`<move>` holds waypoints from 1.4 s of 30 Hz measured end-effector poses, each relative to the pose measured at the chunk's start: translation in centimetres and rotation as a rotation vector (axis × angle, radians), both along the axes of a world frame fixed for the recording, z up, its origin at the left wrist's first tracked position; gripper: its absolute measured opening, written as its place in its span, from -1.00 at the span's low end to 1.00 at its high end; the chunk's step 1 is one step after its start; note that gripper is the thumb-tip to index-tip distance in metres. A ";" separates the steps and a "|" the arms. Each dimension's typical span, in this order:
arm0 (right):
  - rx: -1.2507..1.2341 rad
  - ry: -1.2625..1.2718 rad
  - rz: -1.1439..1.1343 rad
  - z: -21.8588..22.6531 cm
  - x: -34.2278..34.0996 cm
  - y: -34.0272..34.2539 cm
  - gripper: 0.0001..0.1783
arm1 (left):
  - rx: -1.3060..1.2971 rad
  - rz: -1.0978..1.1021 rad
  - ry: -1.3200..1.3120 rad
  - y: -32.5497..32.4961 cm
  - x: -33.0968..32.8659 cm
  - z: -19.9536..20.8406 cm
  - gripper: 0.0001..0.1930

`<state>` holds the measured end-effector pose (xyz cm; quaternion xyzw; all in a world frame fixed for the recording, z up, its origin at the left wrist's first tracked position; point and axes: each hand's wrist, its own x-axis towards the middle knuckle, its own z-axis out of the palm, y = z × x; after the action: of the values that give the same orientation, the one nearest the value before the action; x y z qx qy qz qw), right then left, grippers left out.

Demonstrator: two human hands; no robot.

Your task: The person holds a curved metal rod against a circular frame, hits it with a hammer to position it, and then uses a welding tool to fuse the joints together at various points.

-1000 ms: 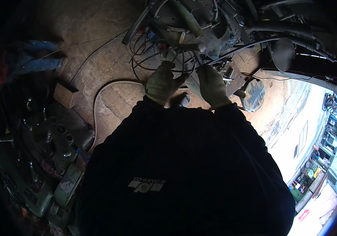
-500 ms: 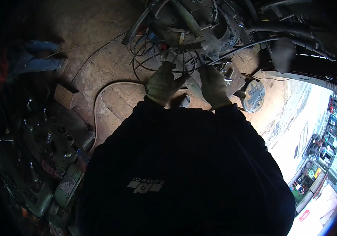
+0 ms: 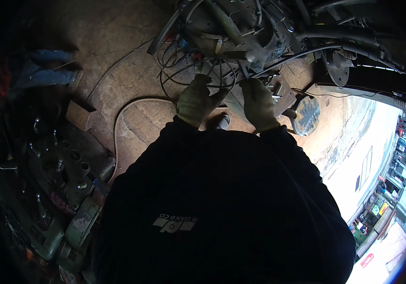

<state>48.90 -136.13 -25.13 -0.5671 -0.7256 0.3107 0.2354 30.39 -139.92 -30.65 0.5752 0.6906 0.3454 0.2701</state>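
My left hand (image 3: pixel 195 100), in a pale knit work glove, is bent in front of a tangle of black cables (image 3: pixel 169 75). Its thumb points right and its fingers curl away from me; whatever they hold is hidden. To the right, my right hand (image 3: pixel 259 104), gloved alike, is closed at the near end of a narrow grey metal bar (image 3: pixel 242 70). Between the hands lies a grey metal plate (image 3: pixel 233 105). Several small metal pieces (image 3: pixel 276 90) rest on a block just right of my right hand. Beyond the cables is a blue tool (image 3: pixel 182 43).
Dark metal framework (image 3: pixel 231 23) fills the far side, with a flanged pipe (image 3: pixel 336 68) at right. A round patterned plate (image 3: pixel 306 116) stands beside the block. A pale hose (image 3: pixel 117 118) curves across the floor. Machinery with levers (image 3: pixel 56 165) stands left; a person in jeans (image 3: pixel 46 71) is far left.
Both my hands keep the same place and pose. The flange at the far right was smeared and now shows sharply, with its holes. A dark shape outside at the right has gone from its spot.
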 end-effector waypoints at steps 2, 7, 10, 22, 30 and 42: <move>-0.063 -0.119 0.010 -0.2 -0.3 -0.2 -0.73 | 0.009 0.002 -0.003 -0.2 -0.1 -0.2 -0.32; 0.011 0.001 0.008 -0.4 0.1 -0.2 -0.73 | -0.049 0.000 -0.042 -0.3 -0.1 0.3 -0.34; 0.076 -0.158 0.145 -0.2 0.2 0.0 -0.73 | -0.002 -0.004 -0.044 0.1 -0.3 -0.4 -0.35; -0.008 -0.107 0.030 1.0 -0.7 -0.1 -0.71 | -0.019 0.015 -0.039 0.0 0.0 0.0 -0.35; -0.008 -0.232 0.067 0.7 -0.9 0.5 -0.72 | 0.012 -0.001 0.007 0.0 -0.3 -0.9 -0.35; 0.032 -0.159 0.046 -0.1 0.0 0.3 -0.71 | 0.031 0.000 -0.020 -0.1 -0.3 -0.1 -0.33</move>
<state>48.91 -135.86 -25.25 -0.5695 -0.7596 0.2583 0.1788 30.14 -140.03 -30.76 0.5760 0.6822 0.3618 0.2681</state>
